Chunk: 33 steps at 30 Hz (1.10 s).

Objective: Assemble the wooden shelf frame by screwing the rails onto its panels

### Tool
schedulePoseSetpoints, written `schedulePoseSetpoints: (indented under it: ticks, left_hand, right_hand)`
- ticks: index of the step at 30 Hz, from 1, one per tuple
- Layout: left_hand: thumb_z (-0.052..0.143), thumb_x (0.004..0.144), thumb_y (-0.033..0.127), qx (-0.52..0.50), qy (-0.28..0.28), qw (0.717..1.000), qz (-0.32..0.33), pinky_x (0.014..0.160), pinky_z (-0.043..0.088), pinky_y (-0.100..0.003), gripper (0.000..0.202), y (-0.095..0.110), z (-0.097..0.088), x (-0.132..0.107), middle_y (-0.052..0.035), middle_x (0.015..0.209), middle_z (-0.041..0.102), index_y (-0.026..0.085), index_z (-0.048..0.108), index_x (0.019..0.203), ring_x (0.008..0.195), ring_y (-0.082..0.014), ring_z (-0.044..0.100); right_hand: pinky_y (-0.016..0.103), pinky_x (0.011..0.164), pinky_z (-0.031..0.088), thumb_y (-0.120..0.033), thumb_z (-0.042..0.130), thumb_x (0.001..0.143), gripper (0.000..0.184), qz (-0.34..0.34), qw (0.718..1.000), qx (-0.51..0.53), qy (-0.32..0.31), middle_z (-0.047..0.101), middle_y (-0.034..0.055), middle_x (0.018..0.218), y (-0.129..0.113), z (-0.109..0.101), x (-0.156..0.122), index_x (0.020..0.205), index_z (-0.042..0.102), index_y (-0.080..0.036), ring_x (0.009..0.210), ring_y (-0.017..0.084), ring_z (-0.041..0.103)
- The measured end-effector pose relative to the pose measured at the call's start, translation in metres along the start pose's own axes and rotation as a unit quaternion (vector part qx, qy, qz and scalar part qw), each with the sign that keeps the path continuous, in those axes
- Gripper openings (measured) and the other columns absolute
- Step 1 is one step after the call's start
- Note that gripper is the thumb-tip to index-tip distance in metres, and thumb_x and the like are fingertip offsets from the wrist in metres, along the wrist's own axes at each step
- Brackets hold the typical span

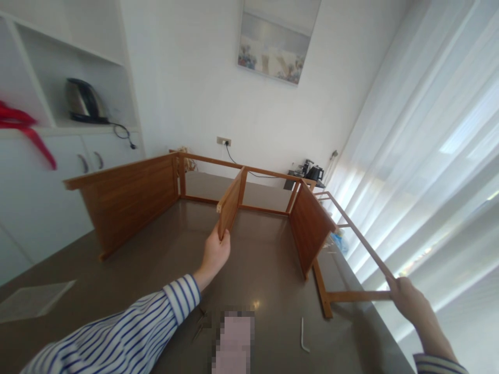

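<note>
A brown wooden shelf unit stands on its side on the table, with a left panel [128,205], a middle panel [231,202] and a right panel [310,223] joined to a long ladder-like frame [210,161] at the back. My left hand [216,252] is closed around the near lower edge of the middle panel. At the far right, my right hand [409,298] grips the corner of a separate wooden side frame [360,236], which is tilted beside the right panel. A bent hex key [303,335] lies on the table between my arms.
On the dark table [163,280] lie small screws [199,324], a pixelated pinkish rectangle [236,343] and a clear plastic bag [35,300]. A kettle [83,101] sits in the white cabinet at left. White curtains [436,130] hang along the right side.
</note>
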<state>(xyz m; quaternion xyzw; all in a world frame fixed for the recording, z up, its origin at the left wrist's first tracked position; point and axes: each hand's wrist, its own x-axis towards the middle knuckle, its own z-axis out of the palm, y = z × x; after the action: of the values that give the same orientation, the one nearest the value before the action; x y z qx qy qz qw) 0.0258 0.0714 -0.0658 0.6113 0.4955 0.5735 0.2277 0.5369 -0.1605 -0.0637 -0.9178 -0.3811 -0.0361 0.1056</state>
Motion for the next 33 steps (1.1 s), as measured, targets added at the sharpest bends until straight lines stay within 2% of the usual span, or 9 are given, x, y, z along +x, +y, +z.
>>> schedulePoseSetpoints:
  ticks: [6,11,18,24,28,33]
  left_hand:
    - [0.044,0.087,0.031,-0.001,-0.005,1.0,0.007,0.073,0.051,-0.035,0.036,-0.006,0.001,0.0,-0.0105,0.09,0.07,0.012,0.058,0.114,0.081,-0.0241,0.067]
    - [0.043,0.089,0.032,-0.011,-0.01,1.0,0.016,0.079,0.052,-0.036,0.038,-0.01,0.004,0.001,-0.0114,0.098,0.07,0.012,0.056,0.119,0.089,-0.0247,0.067]
    - [0.041,0.092,0.035,-0.016,-0.04,0.999,0.026,0.094,0.048,-0.04,0.045,-0.015,0.011,0.003,-0.0128,0.114,0.066,0.014,0.048,0.132,0.105,-0.0251,0.063]
    - [0.038,0.094,0.036,-0.028,-0.076,0.996,0.039,0.109,0.035,-0.041,0.052,-0.014,0.021,0.005,-0.0132,0.135,0.053,0.017,0.035,0.143,0.128,-0.0232,0.047]
    - [0.036,0.095,0.038,-0.028,-0.113,0.991,0.059,0.113,0.029,-0.041,0.056,-0.01,0.026,0.004,-0.0127,0.143,0.045,0.018,0.027,0.146,0.135,-0.0222,0.039]
    - [0.036,0.094,0.038,-0.008,-0.171,0.981,0.088,0.116,0.022,-0.04,0.062,-0.003,0.025,0.004,-0.0127,0.151,0.033,0.017,0.016,0.149,0.14,-0.0214,0.029]
  right_hand:
    - [0.043,0.07,0.05,-0.049,0.029,0.091,0.045,0.03,1.0,0.003,0.008,0.068,0.0184,0.076,0.016,-0.013,-0.006,0.099,0.056,-0.013,0.074,0.034,0.069]
    - [0.045,0.07,0.051,-0.056,0.025,0.091,0.057,0.056,0.998,0.009,0.03,0.069,0.02,0.082,0.014,-0.03,-0.014,0.111,0.053,-0.01,0.072,0.035,0.068]
    - [0.047,0.064,0.049,-0.06,0.022,0.09,0.067,0.062,0.991,0.014,0.12,0.069,0.0201,0.08,0.002,-0.056,-0.032,0.122,0.051,-0.009,0.069,0.038,0.067]
    - [0.046,0.061,0.047,-0.066,0.022,0.087,0.077,0.097,0.98,0.042,0.166,0.066,0.0206,0.074,-0.02,-0.088,-0.047,0.124,0.052,-0.006,0.067,0.039,0.064]
    - [0.045,0.06,0.046,-0.067,0.023,0.086,0.08,0.108,0.971,0.068,0.204,0.067,0.0228,0.08,-0.028,-0.107,-0.059,0.127,0.05,-0.005,0.069,0.039,0.062]
    - [0.043,0.058,0.046,-0.066,0.028,0.086,0.076,0.137,0.953,0.108,0.247,0.066,0.0246,0.092,-0.028,-0.114,-0.076,0.123,0.054,-0.005,0.069,0.036,0.061]
